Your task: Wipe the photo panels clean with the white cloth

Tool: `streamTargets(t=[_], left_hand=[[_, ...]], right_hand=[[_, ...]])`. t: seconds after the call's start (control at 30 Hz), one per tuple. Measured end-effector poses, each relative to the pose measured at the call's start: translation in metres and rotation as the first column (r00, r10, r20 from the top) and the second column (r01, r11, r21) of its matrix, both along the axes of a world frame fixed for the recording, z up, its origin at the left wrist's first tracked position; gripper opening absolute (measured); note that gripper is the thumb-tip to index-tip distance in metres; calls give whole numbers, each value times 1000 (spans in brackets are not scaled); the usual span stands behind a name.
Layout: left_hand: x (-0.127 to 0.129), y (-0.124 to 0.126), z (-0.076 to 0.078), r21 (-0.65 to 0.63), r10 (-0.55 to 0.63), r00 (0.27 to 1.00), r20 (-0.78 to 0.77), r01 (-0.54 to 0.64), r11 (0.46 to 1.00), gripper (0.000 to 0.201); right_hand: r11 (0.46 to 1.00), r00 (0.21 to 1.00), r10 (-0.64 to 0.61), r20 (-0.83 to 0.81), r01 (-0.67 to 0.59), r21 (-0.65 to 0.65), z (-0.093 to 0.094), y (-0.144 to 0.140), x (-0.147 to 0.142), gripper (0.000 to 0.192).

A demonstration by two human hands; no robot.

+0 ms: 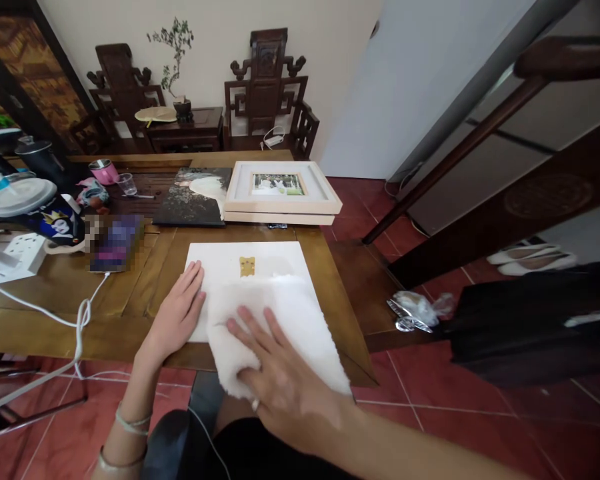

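Pressed flat at lower centre of the frame, the right hand (275, 373) lies with fingers spread on a white fluffy cloth (280, 333), its grip open and holding nothing. Beneath the cloth sits a white square album (240, 257) bearing a small gold emblem (247, 266), placed at the near edge of the wooden bench (145, 280). At the album's left edge the left hand (177, 313) rests palm down, grip likewise open. Farther up the bench lie a framed photograph (280, 187) and a dark print (193, 197); a white cable (80, 313) trails at lower left.
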State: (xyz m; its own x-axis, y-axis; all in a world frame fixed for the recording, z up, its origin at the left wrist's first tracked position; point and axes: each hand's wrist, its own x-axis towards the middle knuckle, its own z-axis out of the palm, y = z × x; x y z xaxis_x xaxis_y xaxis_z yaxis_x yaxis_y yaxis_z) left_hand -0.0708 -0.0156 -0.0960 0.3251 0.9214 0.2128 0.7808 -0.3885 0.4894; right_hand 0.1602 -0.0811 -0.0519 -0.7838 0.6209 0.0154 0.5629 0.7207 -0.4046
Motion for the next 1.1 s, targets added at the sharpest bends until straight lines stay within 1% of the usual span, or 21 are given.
streamTargets(t=[0.07, 0.13, 0.23, 0.37, 0.47, 0.5, 0.57, 0.67, 0.8, 0.87, 0.9, 0.93, 1.0, 1.1], left_hand=[[0, 0, 0, 2, -7, 1000, -2, 7, 1000, 52], [0, 0, 0, 1, -8, 1000, -1, 8, 1000, 52], [-1, 0, -1, 4, -4, 1000, 7, 4, 1000, 52], [-1, 1, -2, 6, -6, 1000, 15, 6, 1000, 52], [-2, 1, -2, 6, -4, 1000, 24, 4, 1000, 52], [-2, 1, -2, 7, -2, 1000, 29, 2, 1000, 51], [-2, 1, -3, 8, 1, 999, 38, -2, 1000, 51], [-1, 1, -3, 15, -3, 999, 52, 3, 1000, 50], [-2, 0, -3, 21, -15, 998, 67, 14, 1000, 49], [-3, 0, -4, 20, -28, 997, 67, 27, 999, 49], [-4, 0, -4, 20, -35, 997, 65, 33, 999, 50], [-4, 0, -4, 19, -39, 997, 62, 38, 999, 50], [-5, 0, -5, 19, -43, 997, 58, 42, 999, 50], [-4, 0, -4, 23, -34, 998, 54, 33, 999, 49]], right_hand=[[999, 999, 38, -21, -38, 24, -3, -2, 4, 20], [998, 999, 29, -24, -28, 49, -6, 10, 7, 24], [995, 999, -43, 0, 42, 92, -8, 44, 7, 28], [978, 989, -149, 12, 146, 146, -6, 92, -5, 29], [961, 976, -216, 28, 207, 184, -7, 110, -18, 33], [957, 974, -226, 36, 215, 193, -8, 111, -22, 34], [956, 972, -227, 57, 211, 205, -9, 103, -29, 34], [970, 979, -181, 97, 161, 184, -7, 74, -34, 29], [993, 991, -61, 120, 47, 112, 0, 22, -29, 24], [998, 995, 20, 102, -26, 60, 5, 4, -24, 23], [998, 994, 54, 92, -57, 33, 8, 0, -22, 23], [997, 994, 76, 85, -78, 12, 10, -2, -20, 23], [996, 992, 86, 92, -87, -1, 14, 6, -16, 24], [998, 991, 21, 136, -30, 59, 15, 37, -14, 28]])
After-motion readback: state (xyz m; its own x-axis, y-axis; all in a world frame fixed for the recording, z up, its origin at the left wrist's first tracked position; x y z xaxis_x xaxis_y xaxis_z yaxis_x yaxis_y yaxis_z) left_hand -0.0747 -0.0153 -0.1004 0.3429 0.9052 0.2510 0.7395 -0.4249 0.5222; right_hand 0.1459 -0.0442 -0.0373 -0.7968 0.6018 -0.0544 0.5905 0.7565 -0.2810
